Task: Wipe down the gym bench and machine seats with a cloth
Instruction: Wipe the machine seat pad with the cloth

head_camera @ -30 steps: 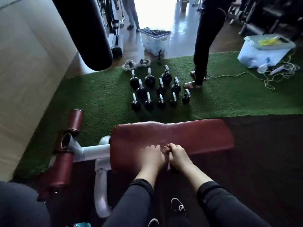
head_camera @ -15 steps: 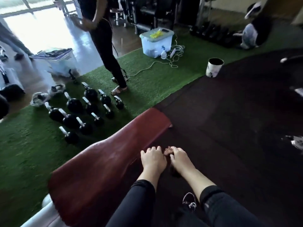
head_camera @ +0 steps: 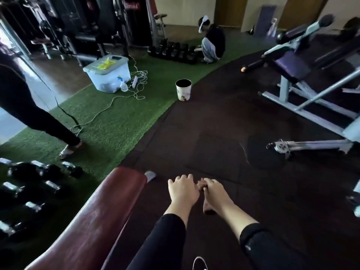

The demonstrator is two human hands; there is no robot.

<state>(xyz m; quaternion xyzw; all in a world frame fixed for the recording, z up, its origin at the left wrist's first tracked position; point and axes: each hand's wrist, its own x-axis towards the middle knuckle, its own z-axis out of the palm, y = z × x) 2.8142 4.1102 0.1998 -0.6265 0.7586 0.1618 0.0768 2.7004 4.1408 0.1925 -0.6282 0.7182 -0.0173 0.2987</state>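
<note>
Hovering knuckles-up, both hands [head_camera: 198, 192] pinch a brownish cloth [head_camera: 208, 206].

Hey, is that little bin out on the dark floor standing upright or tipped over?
Upright. The bin stands on its base at the edge of the dark mat, its round open mouth facing up. Its inside looks dark; contents cannot be told.

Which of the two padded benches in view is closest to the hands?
The red-brown bench, directly left of the left hand; the purple-padded bench stands far off at upper right.
</note>
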